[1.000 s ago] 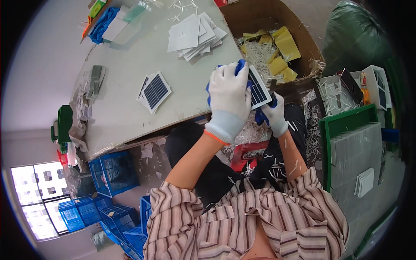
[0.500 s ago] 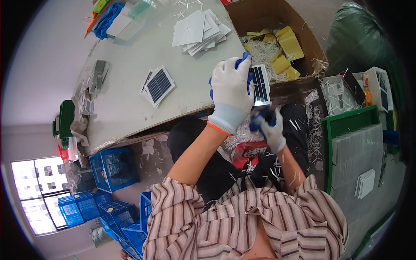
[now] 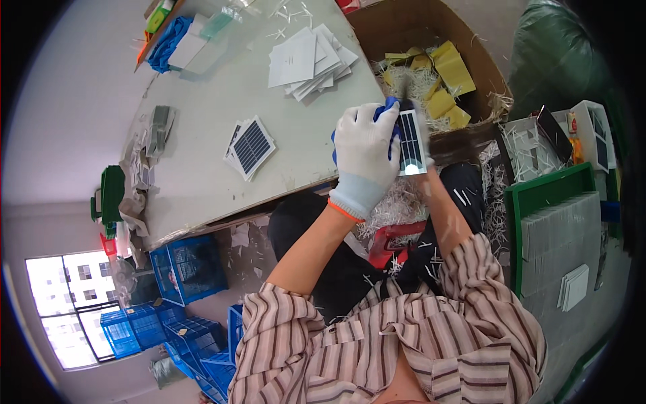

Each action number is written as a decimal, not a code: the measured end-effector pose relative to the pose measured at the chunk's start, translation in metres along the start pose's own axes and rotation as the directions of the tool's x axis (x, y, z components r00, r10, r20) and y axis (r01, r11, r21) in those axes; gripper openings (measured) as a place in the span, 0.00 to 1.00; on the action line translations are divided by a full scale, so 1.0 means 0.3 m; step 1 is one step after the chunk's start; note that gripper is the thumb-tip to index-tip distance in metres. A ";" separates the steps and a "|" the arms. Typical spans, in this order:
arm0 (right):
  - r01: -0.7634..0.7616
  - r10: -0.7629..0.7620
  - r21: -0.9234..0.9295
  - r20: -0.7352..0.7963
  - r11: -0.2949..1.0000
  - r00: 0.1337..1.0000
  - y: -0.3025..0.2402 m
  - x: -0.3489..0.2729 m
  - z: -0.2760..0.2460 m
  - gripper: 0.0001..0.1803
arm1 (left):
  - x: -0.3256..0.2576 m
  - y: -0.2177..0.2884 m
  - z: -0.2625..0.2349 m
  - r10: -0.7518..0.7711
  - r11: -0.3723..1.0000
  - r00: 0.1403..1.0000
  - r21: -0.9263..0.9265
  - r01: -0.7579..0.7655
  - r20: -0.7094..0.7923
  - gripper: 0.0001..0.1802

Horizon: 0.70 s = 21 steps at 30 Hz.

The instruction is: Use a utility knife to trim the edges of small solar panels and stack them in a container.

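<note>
My left hand (image 3: 364,156), in a white glove with an orange cuff, is closed over a small solar panel (image 3: 410,141) and a blue cloth (image 3: 386,111) at the table's near edge. My right hand (image 3: 426,147) is mostly hidden behind the panel and grips it from the far side; only a bit of glove shows. The panel stands on edge, dark cells facing me. A small stack of similar solar panels (image 3: 251,147) lies on the grey table (image 3: 202,175) to the left.
A cardboard box (image 3: 431,40) with yellow pieces and paper shreds stands beyond my hands. White paper sheets (image 3: 309,60) lie at the table's far side. A green tray (image 3: 538,195) of grey plates sits right. Blue crates (image 3: 182,269) stand below the table.
Both hands have shifted a little with the panel, which has turned more upright and narrower in view. My right hand has slid up behind it and out of sight.
</note>
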State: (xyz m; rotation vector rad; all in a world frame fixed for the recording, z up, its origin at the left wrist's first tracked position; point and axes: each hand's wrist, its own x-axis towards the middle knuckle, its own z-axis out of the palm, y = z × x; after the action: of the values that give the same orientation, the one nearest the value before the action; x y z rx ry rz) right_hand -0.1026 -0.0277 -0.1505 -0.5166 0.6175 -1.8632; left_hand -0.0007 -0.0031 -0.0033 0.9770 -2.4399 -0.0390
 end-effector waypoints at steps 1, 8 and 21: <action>-0.047 0.014 -0.226 -0.147 0.973 0.989 -0.073 -0.058 0.023 0.09 | -0.003 -0.001 -0.007 -0.020 1.000 1.000 0.014 0.020 -0.019 0.25; 0.068 -0.072 -0.469 0.010 0.880 0.997 -0.334 -0.228 0.060 0.09 | 0.021 -0.050 -0.109 -0.045 0.936 0.983 -0.336 0.104 0.179 0.22; 0.058 0.012 -0.441 0.155 0.896 0.988 -0.346 -0.348 0.133 0.06 | 0.056 -0.106 -0.261 -0.567 0.237 0.816 -0.971 0.028 -0.115 0.12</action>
State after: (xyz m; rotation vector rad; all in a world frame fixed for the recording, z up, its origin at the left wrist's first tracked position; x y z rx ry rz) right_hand -0.1156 0.0951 -0.0608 -0.9625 0.9430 -1.6819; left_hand 0.0456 -0.0254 0.0657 0.7002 -1.2429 -1.1651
